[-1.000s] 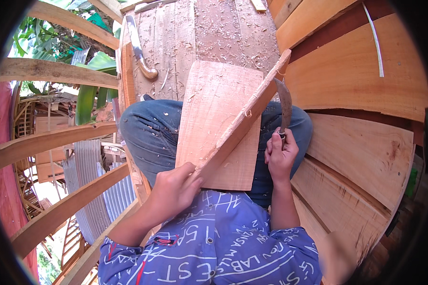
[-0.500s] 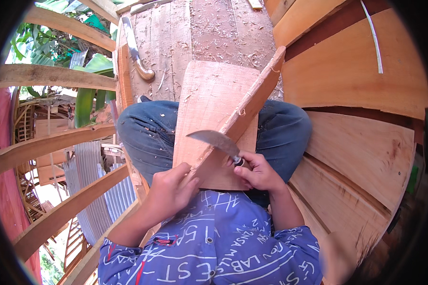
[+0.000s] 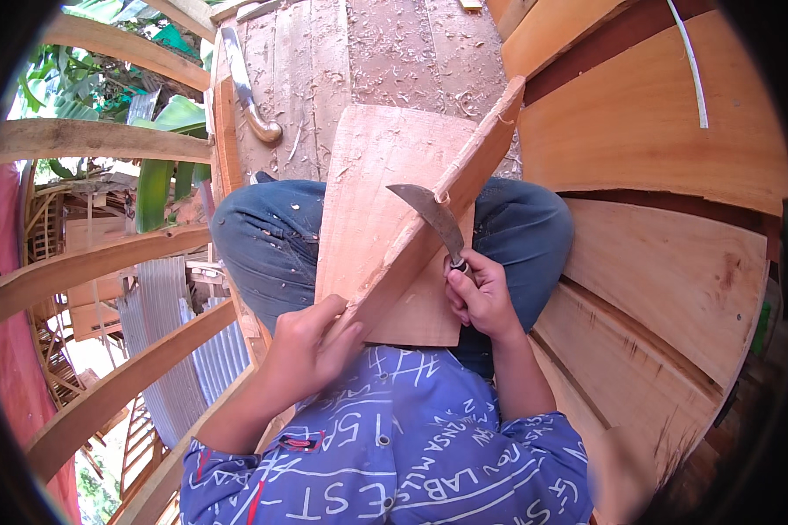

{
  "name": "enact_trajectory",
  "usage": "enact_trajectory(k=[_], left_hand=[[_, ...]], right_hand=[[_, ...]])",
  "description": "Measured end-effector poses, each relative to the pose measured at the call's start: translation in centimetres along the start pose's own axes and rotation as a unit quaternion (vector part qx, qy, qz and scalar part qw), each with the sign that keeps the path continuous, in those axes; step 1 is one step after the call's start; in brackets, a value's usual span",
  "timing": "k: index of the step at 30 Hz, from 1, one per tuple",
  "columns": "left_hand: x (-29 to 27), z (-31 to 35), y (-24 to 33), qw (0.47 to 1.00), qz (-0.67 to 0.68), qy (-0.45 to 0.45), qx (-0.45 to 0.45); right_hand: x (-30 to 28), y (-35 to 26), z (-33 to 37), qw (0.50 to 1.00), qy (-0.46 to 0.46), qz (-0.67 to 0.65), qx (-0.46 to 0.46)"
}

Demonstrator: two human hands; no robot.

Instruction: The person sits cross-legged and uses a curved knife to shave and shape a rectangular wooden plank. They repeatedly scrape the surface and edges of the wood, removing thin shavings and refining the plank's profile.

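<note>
My right hand is wrapped round the handle of a curved knife. Its blade lies across the upper edge of a wooden board, where a curl of wood stands up beside it. That board is tilted on its edge and runs from near my waist up to the far right. At its near end, my left hand grips the board between fingers and thumb. A second, wider flat board rests across my lap under the tilted one, with a few shavings on it.
A machete with a curved handle lies on the plank floor at the far left, among many wood shavings. Wooden rails line the left side. Wide wooden panels rise close on the right.
My right hand has moved up and to the right with the knife, so the blade sits farther along the board's edge. My left hand stays at the near end.
</note>
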State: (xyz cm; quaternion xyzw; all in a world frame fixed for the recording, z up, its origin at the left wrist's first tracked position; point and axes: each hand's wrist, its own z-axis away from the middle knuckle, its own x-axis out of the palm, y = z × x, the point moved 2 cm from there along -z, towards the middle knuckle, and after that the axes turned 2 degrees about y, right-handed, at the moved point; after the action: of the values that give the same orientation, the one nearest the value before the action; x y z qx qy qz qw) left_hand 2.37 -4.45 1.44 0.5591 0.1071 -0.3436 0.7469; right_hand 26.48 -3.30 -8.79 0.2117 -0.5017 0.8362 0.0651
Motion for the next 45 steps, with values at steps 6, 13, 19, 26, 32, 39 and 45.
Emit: enact_trajectory(k=[6,13,19,26,32,39,45], left_hand=[[0.2,0.1,-0.5,1.0,0.018,0.003,0.0],[0.1,0.1,-0.5,1.0,0.022,-0.003,-0.012],[-0.1,0.0,-0.4,0.999,0.023,-0.005,-0.023],[0.1,-0.1,-0.9,1.0,0.026,0.001,-0.008],[0.0,-0.1,-0.6,1.0,0.03,-0.001,-0.01],[0.4,0.0,-0.7,0.999,0.032,0.005,-0.004],[-0.1,-0.3,-0.6,0.999,0.035,0.004,-0.02]], right_hand=[[0.5,1.9,-0.1,0.969,0.138,0.175,-0.106],[2.2,1.3,-0.5,0.902,0.215,0.305,-0.219],[-0.6,-1.0,-0.9,0.907,0.281,0.232,-0.21],[2.7,-1.4,1.0,0.991,-0.104,0.044,0.077],[-0.5,0.0,-0.3,0.998,-0.042,-0.046,0.013],[0.7,0.7,-0.5,0.985,-0.093,-0.136,0.053],[0.1,1.2,-2.0,0.925,-0.216,-0.276,0.15]])
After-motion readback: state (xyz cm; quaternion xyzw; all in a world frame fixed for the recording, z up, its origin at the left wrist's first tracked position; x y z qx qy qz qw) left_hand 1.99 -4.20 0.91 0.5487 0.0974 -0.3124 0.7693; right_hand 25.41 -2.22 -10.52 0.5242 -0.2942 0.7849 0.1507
